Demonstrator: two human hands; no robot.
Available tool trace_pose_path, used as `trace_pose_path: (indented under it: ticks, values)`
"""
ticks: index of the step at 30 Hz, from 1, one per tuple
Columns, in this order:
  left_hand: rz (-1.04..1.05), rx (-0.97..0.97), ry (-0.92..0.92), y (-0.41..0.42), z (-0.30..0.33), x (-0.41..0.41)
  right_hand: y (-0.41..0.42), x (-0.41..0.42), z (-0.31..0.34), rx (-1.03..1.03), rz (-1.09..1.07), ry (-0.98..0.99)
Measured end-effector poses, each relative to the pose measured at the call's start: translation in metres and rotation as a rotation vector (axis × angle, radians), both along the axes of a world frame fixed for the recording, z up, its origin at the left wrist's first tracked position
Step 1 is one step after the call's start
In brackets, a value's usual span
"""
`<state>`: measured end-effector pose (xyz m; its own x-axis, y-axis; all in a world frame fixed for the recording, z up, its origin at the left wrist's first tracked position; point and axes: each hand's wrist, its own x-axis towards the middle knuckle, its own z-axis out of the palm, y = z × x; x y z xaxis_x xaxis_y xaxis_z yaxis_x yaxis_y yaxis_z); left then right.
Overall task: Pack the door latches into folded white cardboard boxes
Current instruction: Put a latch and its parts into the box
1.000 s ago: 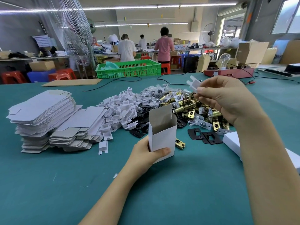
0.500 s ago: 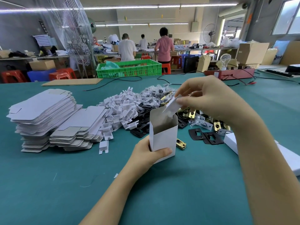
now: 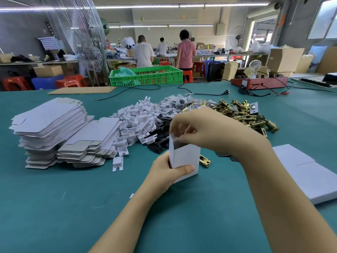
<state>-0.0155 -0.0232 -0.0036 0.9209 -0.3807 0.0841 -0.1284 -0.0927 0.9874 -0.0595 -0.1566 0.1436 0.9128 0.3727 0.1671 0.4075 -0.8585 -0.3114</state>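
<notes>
- We find the left hand (image 3: pixel 166 171) grasping the lower part of the white cardboard box (image 3: pixel 184 157), thumb laid across its near face, forearm reaching in from the lower edge.
- We find the right hand (image 3: pixel 209 130) bent down at the wrist over the box mouth, fingertips pinching a white insert (image 3: pixel 186 133) at the opening.
- The box stands upright on the green table (image 3: pixel 73 207), top open, its interior dark.
- One brass latch (image 3: pixel 204 160) lies on the table just beside the box's right base.
- Behind the hands we note a heap of brass latches (image 3: pixel 244 114), black plates (image 3: pixel 160 141) and loose white inserts (image 3: pixel 135 121).
- Flat box blanks (image 3: pixel 51 125) are stacked at left.
- Closed white boxes (image 3: pixel 308 174) lie at right.
</notes>
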Motion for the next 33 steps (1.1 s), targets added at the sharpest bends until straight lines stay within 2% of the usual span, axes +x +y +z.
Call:
trace_pose_path:
  ticks: [6, 9, 12, 18, 21, 23, 25, 33]
  values:
    - [0.01, 0.014, -0.001, 0.0, 0.0, 0.0, -0.009, 0.001, 0.001, 0.063, -0.011, 0.018]
    - [0.023, 0.03, -0.005, 0.0, 0.001, -0.001, -0.022, 0.004, 0.002, 0.164, -0.067, -0.063]
    - [0.054, 0.033, -0.01, 0.0, 0.001, -0.002, -0.042, 0.013, -0.005, 0.358, -0.186, -0.153]
    - [0.068, 0.036, -0.005, -0.001, 0.002, -0.004, -0.075, 0.042, -0.043, 0.674, -0.515, -0.162]
    - [0.099, 0.024, -0.014, -0.001, 0.003, -0.005, -0.077, 0.053, -0.057, 0.94, -0.573, -0.143]
    - [0.19, 0.013, -0.031, 0.0, 0.003, -0.003, -0.073, 0.058, -0.061, 1.03, -0.58, -0.149]
    - [0.317, -0.027, -0.022, 0.002, 0.002, 0.0, -0.069, 0.064, -0.068, 0.996, -0.59, -0.157]
    - [0.682, -0.159, -0.019, 0.01, -0.002, 0.01, -0.03, 0.097, -0.096, 0.471, -0.431, -0.117]
